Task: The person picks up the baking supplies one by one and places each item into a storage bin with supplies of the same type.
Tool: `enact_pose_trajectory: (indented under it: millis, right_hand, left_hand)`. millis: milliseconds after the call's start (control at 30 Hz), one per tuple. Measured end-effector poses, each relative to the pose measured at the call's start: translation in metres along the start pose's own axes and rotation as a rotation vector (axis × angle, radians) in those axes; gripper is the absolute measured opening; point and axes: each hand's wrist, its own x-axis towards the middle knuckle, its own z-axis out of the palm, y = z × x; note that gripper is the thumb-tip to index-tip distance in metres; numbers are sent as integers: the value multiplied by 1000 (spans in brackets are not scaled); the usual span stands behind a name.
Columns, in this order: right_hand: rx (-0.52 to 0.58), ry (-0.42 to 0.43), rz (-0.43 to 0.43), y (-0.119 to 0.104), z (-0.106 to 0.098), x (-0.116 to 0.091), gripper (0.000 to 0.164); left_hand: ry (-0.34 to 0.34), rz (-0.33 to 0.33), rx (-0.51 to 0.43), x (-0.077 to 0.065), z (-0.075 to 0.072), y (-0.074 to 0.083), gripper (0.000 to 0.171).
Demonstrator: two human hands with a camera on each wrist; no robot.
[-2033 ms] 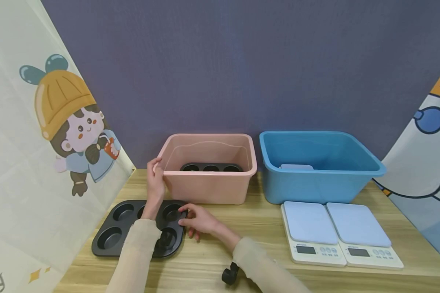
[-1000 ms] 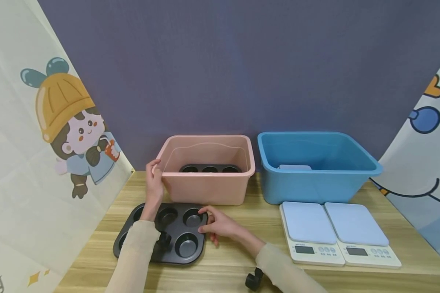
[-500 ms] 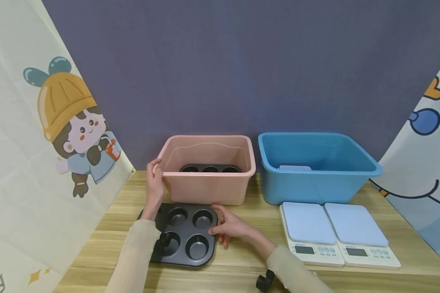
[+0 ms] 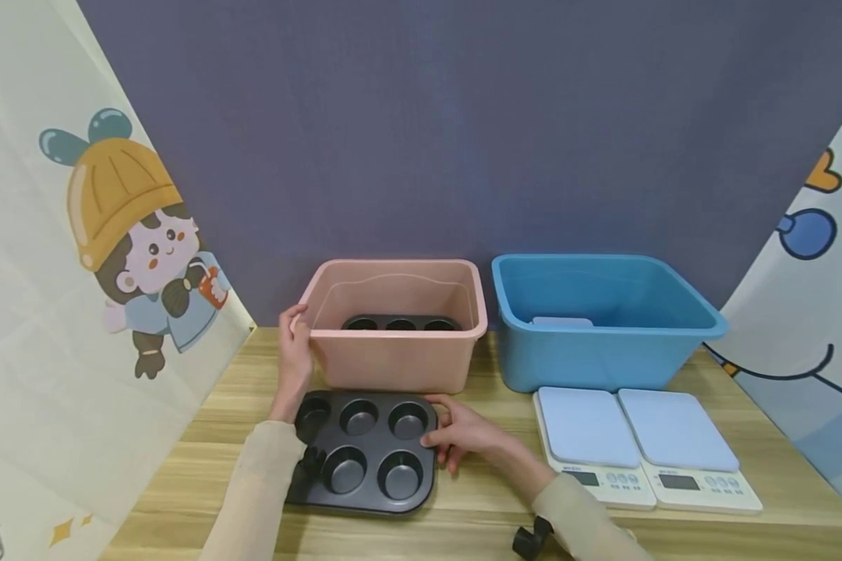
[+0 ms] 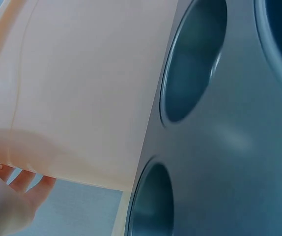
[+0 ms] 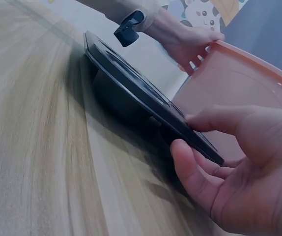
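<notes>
your left hand (image 4: 296, 354) grips the pink bin (image 4: 393, 362), your right hand (image 4: 461, 431) the muffin tin (image 4: 376, 446). one-sided lifting could tip it.

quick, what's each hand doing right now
Left hand: gripping the pink rectangular plastic bin.
Right hand: pinching the black rectangular muffin tray.

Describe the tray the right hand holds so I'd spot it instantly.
On the wooden table, find the pink bin left of the blue bin. In front of the pink bin is the muffin tray, its right edge pinched by the right hand. Unlike the similar tray inside that bin, it is outside.
</notes>
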Motion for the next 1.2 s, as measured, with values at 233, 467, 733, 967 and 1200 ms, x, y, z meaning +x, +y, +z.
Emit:
enact_pose_trajectory:
  millis: [233,467,733,967,1200]
  right_hand:
    - [-31,108,-2,-3,-6,-6,72]
    - [-47,230,-66,-6,-10,-10,62]
    - [-77,464,-186,-9,-14,-10,46]
    - [-79,536,-227,-14,-17,-15,40]
    - [-119,554,-287,-23,-22,-23,39]
  left_hand:
    - [-27,-11,-5,-11,-1,26,39]
    - [-38,-27,19,-14,-2,33,40]
    - [-44,-39,12,-13,-3,30,39]
    - [-46,-41,12,-13,-4,29,41]
    - [-50,-36,25,-14,-4,30,41]
